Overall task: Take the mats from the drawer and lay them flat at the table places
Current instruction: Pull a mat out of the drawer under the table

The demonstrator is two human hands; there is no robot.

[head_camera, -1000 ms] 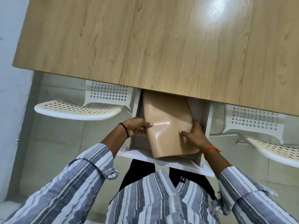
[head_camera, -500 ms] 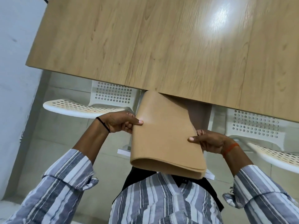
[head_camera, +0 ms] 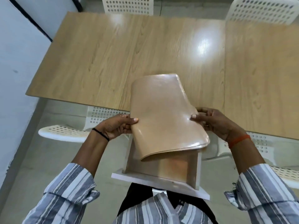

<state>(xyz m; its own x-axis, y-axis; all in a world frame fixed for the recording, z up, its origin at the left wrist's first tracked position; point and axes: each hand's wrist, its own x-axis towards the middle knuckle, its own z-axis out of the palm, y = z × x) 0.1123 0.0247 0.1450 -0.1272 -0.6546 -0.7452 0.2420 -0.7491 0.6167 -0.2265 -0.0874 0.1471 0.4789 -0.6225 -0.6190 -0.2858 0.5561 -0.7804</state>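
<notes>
A stack of glossy tan mats (head_camera: 163, 115) is held up over the near edge of the wooden table (head_camera: 113, 54), bent into a curve with its far end above the tabletop. My left hand (head_camera: 116, 126) grips the stack's left edge, thumb on top. My right hand (head_camera: 212, 122) grips the right edge. Below the mats the white drawer (head_camera: 155, 180) stands pulled out from under the table, and a tan surface shows inside it.
White perforated chairs stand tucked at the near side, one to the left (head_camera: 68, 131) and one to the right (head_camera: 278, 168). Two more chair backs (head_camera: 127, 5) show beyond the table's far edge. A pale wall (head_camera: 14, 59) runs along the left.
Both hands have lifted the mats out of the drawer and up above the table's near edge. The view has tilted up, so the whole tabletop now shows.
</notes>
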